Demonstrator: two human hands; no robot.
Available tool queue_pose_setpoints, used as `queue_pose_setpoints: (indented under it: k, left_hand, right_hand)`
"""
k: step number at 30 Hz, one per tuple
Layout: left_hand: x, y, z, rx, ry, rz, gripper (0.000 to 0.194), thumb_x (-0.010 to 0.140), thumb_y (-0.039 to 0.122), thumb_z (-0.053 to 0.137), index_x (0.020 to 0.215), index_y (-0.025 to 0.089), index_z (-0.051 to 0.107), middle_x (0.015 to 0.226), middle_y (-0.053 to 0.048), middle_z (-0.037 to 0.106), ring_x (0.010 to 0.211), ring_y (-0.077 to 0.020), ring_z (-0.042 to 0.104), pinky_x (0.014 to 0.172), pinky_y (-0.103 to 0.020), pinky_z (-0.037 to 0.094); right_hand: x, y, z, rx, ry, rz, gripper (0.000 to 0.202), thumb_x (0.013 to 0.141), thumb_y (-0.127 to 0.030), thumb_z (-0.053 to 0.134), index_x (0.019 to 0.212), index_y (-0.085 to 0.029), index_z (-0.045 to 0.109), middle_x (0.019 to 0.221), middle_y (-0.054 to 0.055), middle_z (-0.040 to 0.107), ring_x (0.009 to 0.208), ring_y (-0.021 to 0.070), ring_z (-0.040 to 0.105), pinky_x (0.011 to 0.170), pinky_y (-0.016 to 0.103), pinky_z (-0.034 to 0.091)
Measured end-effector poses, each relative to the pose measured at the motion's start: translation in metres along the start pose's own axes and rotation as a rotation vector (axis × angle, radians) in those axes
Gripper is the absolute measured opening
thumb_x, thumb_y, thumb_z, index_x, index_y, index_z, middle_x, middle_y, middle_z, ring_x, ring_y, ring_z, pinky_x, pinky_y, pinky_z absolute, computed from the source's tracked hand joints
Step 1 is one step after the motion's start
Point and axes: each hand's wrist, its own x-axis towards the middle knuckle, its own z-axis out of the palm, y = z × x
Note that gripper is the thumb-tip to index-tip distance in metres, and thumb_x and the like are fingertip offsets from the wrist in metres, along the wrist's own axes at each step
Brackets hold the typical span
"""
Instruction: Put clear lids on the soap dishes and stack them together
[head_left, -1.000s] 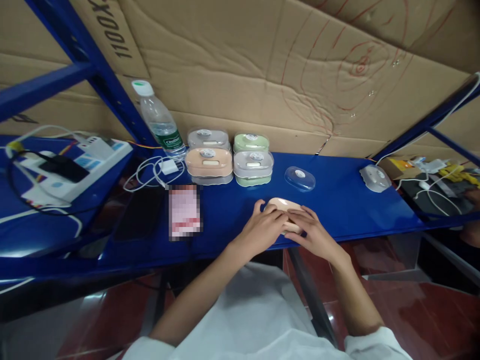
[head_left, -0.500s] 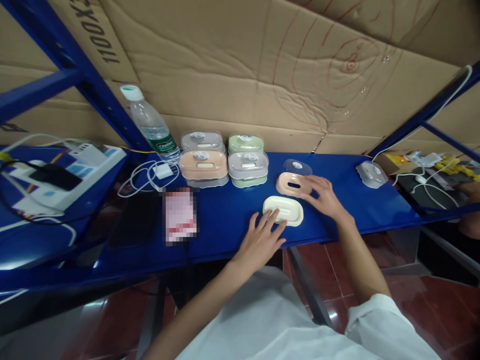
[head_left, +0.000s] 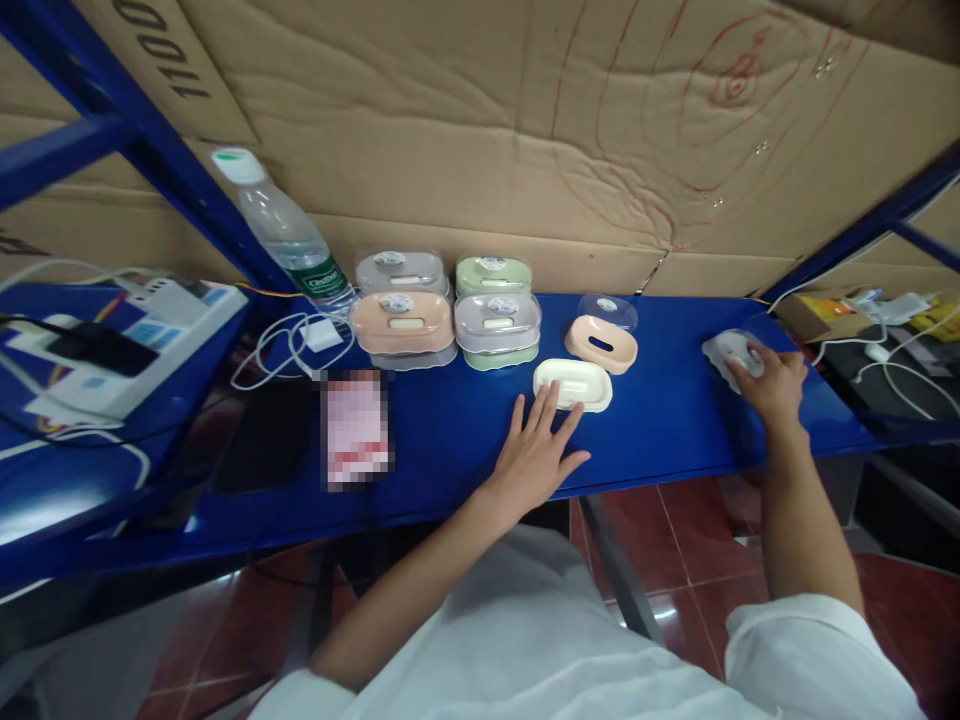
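Resting left hand [head_left: 531, 460]: open, fingers spread, the fingertips over the near left edge of the cream tray; I cannot tell whether they press on it.
Right hand [head_left: 776, 382]: well apart from the left, thumb and fingers bent over the clear piece; I cannot tell whether they grip it.
Cream tray [head_left: 598, 384]: on the blue tabletop [head_left: 450, 440] in front of the person, a shallow oblong with rounded ends, a raised rim and a pale ridge along its floor.
Peach cover [head_left: 621, 352]: just behind the tray, glossy and rounded, with a dark oval slot in its top.
Clear lid [head_left: 622, 315]: partly behind the peach cover, see-through, bearing a round white sticker.
Clear piece [head_left: 720, 352]: toward the tabletop's right end, translucent, wavy-edged, partly hidden by the fingers.
Stacked boxes: peach [head_left: 367, 322] above grey at front left, grey [head_left: 484, 325] above green at front right; clear tops with round stickers, pale strips showing in the slots.
Bottle [head_left: 296, 265]: leaning, clear liquid inside, green label.
Cardboard box [head_left: 801, 322]: at far right, yellow and white items in it.
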Motion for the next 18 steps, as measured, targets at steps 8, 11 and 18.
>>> queue_pose_setpoints:
  k: [8,11,18]
  left_hand:
    - [-0.012,0.006,-0.005,0.002,0.003,0.01,0.066,0.111,0.05,0.055,0.169,0.021,0.041,0.181,-0.026,0.02,0.168,-0.0438,0.026,0.13,-0.073,0.029]
    - [-0.017,0.002,-0.012,0.019,0.017,-0.015,0.065,0.111,0.05,0.055,0.168,0.021,0.042,0.181,-0.026,0.022,0.166,-0.0449,0.029,0.129,-0.073,0.03]
    - [-0.036,-0.008,-0.017,0.017,0.049,-0.083,0.059,0.112,0.05,0.052,0.162,0.02,0.05,0.177,-0.025,0.034,0.164,-0.0436,0.035,0.128,-0.069,0.035]
  right_hand:
    - [-0.017,-0.06,0.025,0.182,-0.195,-0.283,0.048,0.103,-0.057,0.062,0.132,-0.021,0.077,0.133,0.018,0.073,0.123,0.0314,0.066,0.103,0.046,0.053]
    - [-0.014,-0.096,0.024,0.129,-0.152,-0.298,0.046,0.105,-0.054,0.057,0.135,-0.023,0.074,0.143,0.017,0.071,0.134,0.037,0.063,0.11,0.059,0.049]
    - [-0.094,-0.14,-0.019,0.019,-0.262,-0.51,0.052,0.106,-0.064,0.056,0.121,-0.02,0.08,0.122,0.016,0.081,0.117,0.0376,0.071,0.099,0.05,0.048]
